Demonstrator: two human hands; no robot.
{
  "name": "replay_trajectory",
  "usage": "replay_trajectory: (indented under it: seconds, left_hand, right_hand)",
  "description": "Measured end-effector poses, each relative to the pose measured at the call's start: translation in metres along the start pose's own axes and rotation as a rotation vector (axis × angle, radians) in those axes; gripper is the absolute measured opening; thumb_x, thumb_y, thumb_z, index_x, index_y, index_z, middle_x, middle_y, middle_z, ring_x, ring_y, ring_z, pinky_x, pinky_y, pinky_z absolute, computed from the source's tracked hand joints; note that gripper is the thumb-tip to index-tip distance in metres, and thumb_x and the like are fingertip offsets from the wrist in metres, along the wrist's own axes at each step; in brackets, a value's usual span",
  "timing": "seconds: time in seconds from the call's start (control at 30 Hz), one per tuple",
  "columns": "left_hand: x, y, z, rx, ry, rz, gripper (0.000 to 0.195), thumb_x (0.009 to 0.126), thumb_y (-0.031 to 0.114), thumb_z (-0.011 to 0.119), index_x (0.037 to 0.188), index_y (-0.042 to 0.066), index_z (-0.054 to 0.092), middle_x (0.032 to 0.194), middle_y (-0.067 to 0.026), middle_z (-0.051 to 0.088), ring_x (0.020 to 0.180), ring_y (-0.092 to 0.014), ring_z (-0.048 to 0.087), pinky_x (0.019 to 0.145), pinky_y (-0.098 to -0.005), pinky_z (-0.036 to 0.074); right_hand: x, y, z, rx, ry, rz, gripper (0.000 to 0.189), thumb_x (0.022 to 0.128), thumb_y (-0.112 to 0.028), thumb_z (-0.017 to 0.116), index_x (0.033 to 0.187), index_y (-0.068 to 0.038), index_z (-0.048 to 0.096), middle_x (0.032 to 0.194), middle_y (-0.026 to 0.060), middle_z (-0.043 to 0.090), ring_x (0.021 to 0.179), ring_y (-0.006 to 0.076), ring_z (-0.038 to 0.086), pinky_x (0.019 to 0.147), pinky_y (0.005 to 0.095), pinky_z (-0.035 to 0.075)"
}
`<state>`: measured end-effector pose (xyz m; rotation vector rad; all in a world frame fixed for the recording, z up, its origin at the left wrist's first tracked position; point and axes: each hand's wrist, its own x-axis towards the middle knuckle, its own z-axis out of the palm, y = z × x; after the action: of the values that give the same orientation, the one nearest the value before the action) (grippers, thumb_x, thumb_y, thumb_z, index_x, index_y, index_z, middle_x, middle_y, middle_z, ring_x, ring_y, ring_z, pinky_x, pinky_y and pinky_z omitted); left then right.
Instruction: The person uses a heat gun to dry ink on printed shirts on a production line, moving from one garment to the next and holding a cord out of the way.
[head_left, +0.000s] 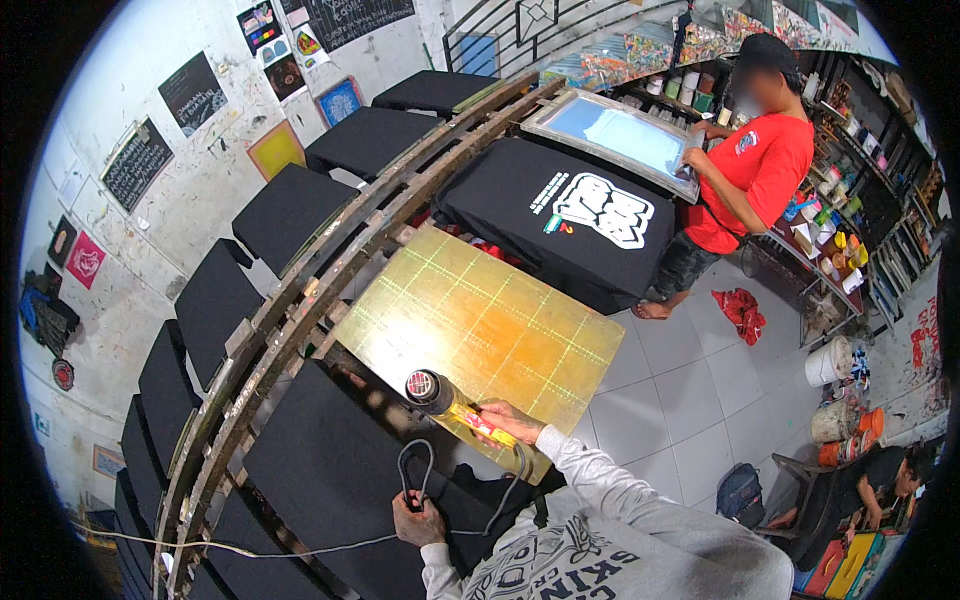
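My right hand (508, 423) grips the yellow handle of a heat gun (457, 409), whose round dark nozzle faces up and to the left. The gun is above the near edge of a yellowish board (480, 322) marked with a light grid. Lower down, my left hand (418, 517) holds a loop of the grey power cord (417, 444). That hand is over a black fabric-covered printing pallet (337, 450). The cord runs from the gun's handle past my left hand towards the left.
Twin rails (300, 315) curve past rows of black pallets (296, 214). Beyond the board lies a black shirt (495, 195) with a white print. A co-worker in red (765, 165) holds a framed screen (615, 139). Another person (862, 495) sits at lower right, near a backpack (740, 495).
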<state>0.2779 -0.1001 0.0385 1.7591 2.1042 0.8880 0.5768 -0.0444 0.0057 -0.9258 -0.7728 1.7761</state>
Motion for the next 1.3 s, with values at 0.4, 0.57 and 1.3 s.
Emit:
replay_trajectory:
  seconds: [0.4, 0.57, 1.3]
  left_hand:
    - [-0.001, 0.004, -0.001, -0.01, 0.012, 0.006, 0.019, 0.082, 0.013, 0.075, 0.099, 0.011, 0.068, 0.084, -0.0052, 0.069, 0.076, -0.028, 0.068, 0.071, -0.0423, 0.051]
    - [0.001, -0.005, 0.004, 0.012, 0.01, 0.013, 0.018, 0.082, 0.013, 0.075, 0.098, 0.011, 0.067, 0.082, -0.0055, 0.067, 0.075, -0.027, 0.068, 0.071, -0.0412, 0.051]
    - [0.001, -0.004, 0.005, 0.0, 0.053, 0.062, 0.016, 0.086, 0.014, 0.076, 0.094, 0.007, 0.064, 0.075, -0.0038, 0.063, 0.066, -0.022, 0.062, 0.065, -0.0375, 0.051]
  right_hand:
    - [0.005, 0.01, -0.007, -0.014, 0.007, -0.001, 0.031, 0.109, -0.036, 0.054, 0.109, -0.006, 0.063, 0.077, 0.0046, 0.069, 0.057, 0.0136, 0.066, 0.047, 0.027, 0.052]
    - [0.004, 0.008, -0.006, -0.023, -0.014, -0.026, 0.033, 0.109, -0.038, 0.053, 0.105, -0.007, 0.063, 0.078, 0.004, 0.068, 0.059, 0.0129, 0.065, 0.049, 0.0265, 0.053]
    - [-0.002, -0.006, 0.004, -0.037, -0.005, -0.037, 0.031, 0.109, -0.035, 0.052, 0.104, -0.006, 0.063, 0.078, 0.0042, 0.068, 0.06, 0.0129, 0.065, 0.049, 0.027, 0.053]
